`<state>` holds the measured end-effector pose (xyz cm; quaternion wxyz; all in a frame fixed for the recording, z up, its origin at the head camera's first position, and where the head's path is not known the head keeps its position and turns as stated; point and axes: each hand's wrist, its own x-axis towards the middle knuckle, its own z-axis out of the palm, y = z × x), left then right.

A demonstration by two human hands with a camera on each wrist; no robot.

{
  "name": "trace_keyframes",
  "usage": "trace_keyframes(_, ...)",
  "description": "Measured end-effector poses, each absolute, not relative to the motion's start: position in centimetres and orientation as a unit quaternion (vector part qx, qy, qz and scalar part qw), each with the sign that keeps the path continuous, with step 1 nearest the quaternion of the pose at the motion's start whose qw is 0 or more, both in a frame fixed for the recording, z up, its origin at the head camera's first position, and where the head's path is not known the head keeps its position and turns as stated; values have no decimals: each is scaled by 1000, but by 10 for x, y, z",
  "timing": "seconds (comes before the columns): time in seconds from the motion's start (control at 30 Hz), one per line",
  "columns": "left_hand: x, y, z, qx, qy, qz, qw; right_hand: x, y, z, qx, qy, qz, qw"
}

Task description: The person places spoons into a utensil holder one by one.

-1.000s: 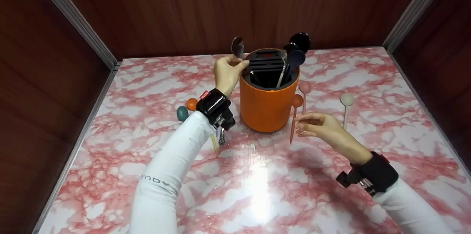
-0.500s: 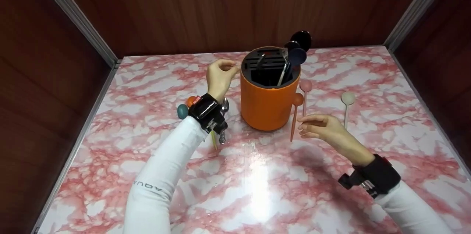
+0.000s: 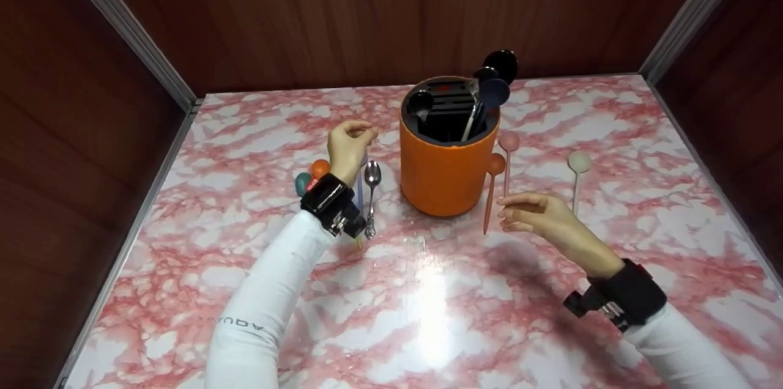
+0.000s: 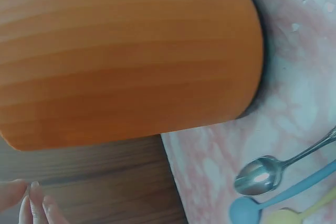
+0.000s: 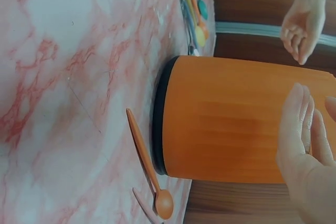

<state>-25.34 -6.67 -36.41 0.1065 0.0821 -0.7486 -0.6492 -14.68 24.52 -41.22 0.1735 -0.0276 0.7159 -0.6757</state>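
Orange utensil holder [image 3: 443, 181] is on the table [image 3: 379, 328], dark spoons [image 3: 493, 93] poking out; left hand [image 3: 348, 149] and right hand [image 3: 544, 219] are both empty, fingers loose. Seems like mid-loading to me, so next probably calls for pinching the silver spoon [image 3: 372, 177] lying left of it.

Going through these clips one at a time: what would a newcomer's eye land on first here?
Probably the tall orange holder, upright on the red-and-white marbled table, with dark spoons sticking out of its top. Next, likely the two hands: the left hand above the table at the holder's left, the right hand near the orange spoon at its right.
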Motion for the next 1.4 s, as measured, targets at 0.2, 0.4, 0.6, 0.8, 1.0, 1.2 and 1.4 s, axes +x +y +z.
trace_keyframes(0.2, -252, -73, -384, 100, -726, -674, 91, -145, 247, -416, -35, 709, -683, 171)
trace_keyframes(0.4, -266, -88, -423, 105, -701, -701, 83, -145, 249, -419, -27, 691, -701, 176)
trace_keyframes(0.6, -294, -107, -481, 94, -690, -713, 85, -143, 252, -423, -31, 687, -704, 178)
trace_keyframes(0.8, -363, -139, -605, 103, -718, -682, 90, -142, 254, -427, -38, 679, -711, 179)
trace_keyframes(1.0, -365, -147, -617, 131, -723, -675, 69, -141, 255, -430, -31, 676, -714, 178)
trace_keyframes(1.2, -334, -144, -583, 142, -733, -660, 82, -140, 258, -436, -24, 672, -719, 175)
trace_keyframes(1.4, -331, -148, -585, 158, -770, -614, 67, -138, 260, -439, -40, 666, -724, 171)
